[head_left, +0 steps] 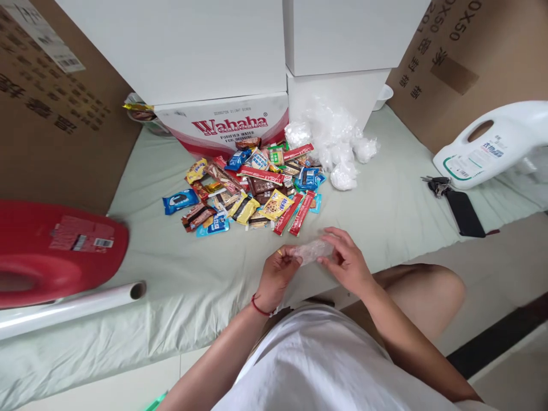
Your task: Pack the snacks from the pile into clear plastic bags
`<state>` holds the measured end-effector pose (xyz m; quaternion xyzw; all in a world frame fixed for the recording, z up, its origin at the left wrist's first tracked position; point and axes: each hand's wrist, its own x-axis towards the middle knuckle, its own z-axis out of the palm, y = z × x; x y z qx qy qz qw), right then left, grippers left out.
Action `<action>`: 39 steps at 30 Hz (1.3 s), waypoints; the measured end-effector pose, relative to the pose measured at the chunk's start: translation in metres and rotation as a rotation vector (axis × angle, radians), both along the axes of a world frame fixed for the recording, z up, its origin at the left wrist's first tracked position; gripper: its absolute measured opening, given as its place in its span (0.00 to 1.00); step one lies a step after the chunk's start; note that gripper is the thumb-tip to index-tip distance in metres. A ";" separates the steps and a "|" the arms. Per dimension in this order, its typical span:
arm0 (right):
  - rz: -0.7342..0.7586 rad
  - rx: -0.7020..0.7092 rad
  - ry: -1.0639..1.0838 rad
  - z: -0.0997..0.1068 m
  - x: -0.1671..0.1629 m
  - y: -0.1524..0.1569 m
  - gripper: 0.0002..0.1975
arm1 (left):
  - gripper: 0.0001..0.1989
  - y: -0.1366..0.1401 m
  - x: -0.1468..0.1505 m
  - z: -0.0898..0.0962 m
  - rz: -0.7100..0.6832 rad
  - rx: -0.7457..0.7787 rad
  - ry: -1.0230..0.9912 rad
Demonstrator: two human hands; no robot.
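A crumpled clear plastic bag (315, 250) is stretched out just above the bed's front part. My left hand (278, 277) pinches its left end between thumb and fingers. At the other end, my right hand (347, 262) curves its thumb and fingers around the plastic. Just beyond both hands lies a heap of wrapped snacks, including a yellow cookie packet (277, 205), red stick packets (302, 213) and a blue packet (180, 201). Several bunched clear plastic bags (342, 154) rest behind the heap, to its right.
A Wahaba water carton (180, 128) and white boxes (338, 34) stand behind the snacks. To the left are a red jug (103, 228) and a plastic film roll (77, 311). A white detergent bottle (471, 154), keys (437, 185) and a black phone-like slab (464, 213) lie right.
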<state>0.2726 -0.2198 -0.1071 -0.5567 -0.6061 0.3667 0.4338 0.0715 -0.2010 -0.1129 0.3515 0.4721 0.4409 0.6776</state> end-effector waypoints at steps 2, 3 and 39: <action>0.086 0.046 -0.049 0.001 -0.004 0.003 0.09 | 0.17 -0.001 0.000 0.001 -0.002 -0.033 -0.027; 0.105 0.068 -0.053 0.001 -0.006 0.005 0.10 | 0.17 -0.002 0.000 0.001 0.000 -0.063 -0.040; -0.026 0.110 0.017 -0.024 0.013 -0.022 0.09 | 0.19 0.003 -0.017 -0.011 0.155 0.072 0.281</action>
